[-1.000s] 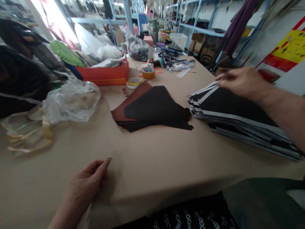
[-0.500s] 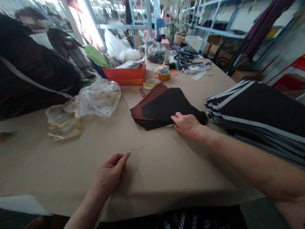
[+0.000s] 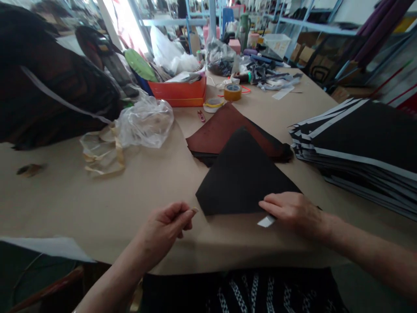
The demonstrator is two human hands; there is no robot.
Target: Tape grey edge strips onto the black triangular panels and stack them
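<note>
My right hand (image 3: 288, 213) grips the near right edge of a black sheet (image 3: 243, 178), its fingers on top and part of the grip hidden. A short light-grey strip (image 3: 266, 221) sticks out beneath those fingers. Left of the sheet, my left hand (image 3: 172, 224) is closed in a pinch, thumb against forefinger, just short of the sheet's left corner. Something small and pale shows at the thumb tip, too small to name. Behind, partly covered by the black sheet, lies a pile with a reddish-brown sheet (image 3: 224, 126) on top and dark layers underneath.
A thick stack of black pieces with grey strips (image 3: 365, 143) stands at the right. Clear plastic bags (image 3: 146, 121), an orange box (image 3: 179, 93), tape rolls (image 3: 232, 92) and a small reddish tool (image 3: 201, 116) lie behind. A dark bulky bundle (image 3: 52, 87) fills the left.
My right hand has drawn the black sheet off the pile toward me, uncovering the reddish-brown sheet. My left hand stays pinched, now close to the sheet's corner. The view has shifted slightly.
</note>
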